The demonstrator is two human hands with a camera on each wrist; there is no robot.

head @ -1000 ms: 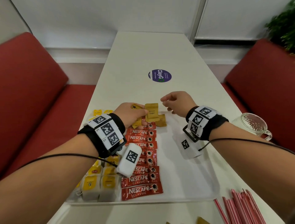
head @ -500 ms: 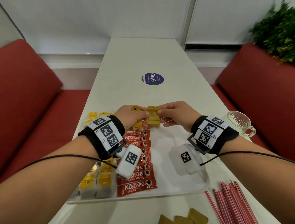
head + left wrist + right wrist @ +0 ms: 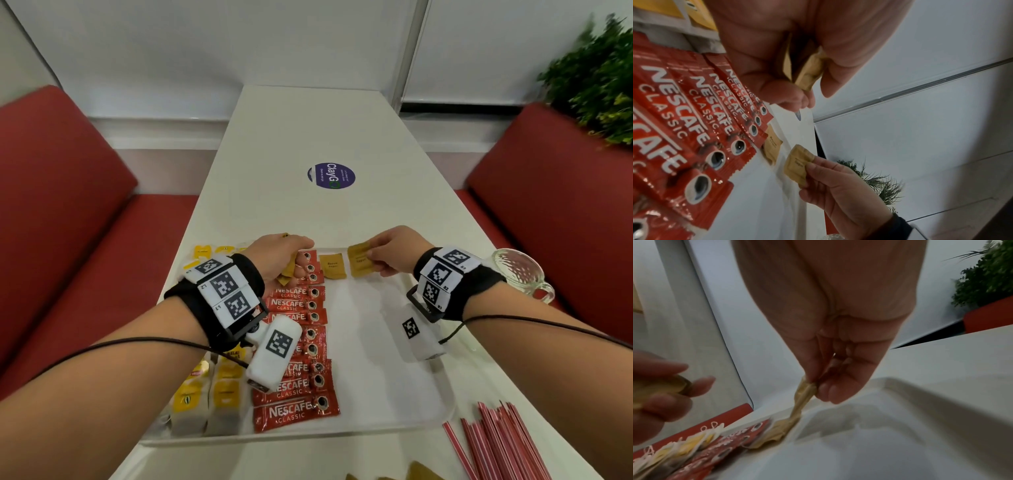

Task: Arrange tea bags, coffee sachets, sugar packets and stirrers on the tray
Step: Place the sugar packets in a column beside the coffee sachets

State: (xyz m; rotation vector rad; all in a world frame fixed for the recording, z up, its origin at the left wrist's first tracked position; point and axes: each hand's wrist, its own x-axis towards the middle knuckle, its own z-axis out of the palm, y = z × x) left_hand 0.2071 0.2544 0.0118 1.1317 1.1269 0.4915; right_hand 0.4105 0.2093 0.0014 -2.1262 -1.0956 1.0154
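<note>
- The clear plastic tray (image 3: 394, 430) lies on the long white surface (image 3: 308, 137), with its near rim close to the surface's near edge.
- The right half of the tray is bare, so there is open room there.
- The red coffee sachets (image 3: 296, 346) lie in a column down the middle of the tray, and the yellow tea bags (image 3: 205, 394) sit in rows to their left.
- The red and white stirrers (image 3: 496, 445) lie on the surface, off the tray, near its right corner.
- Half a second ago both hands met over one packet. Now they are apart, and one flat brown sugar packet (image 3: 333, 267) lies on the tray just beside the top sachets.
- The right hand (image 3: 399, 251) pinches another brown sugar packet (image 3: 360, 263) by its edge, just right of the flat one and low over the tray.
- The left hand (image 3: 277, 255) is curled around a small bunch of brown sugar packets (image 3: 807, 73) above the top sachets.
</note>
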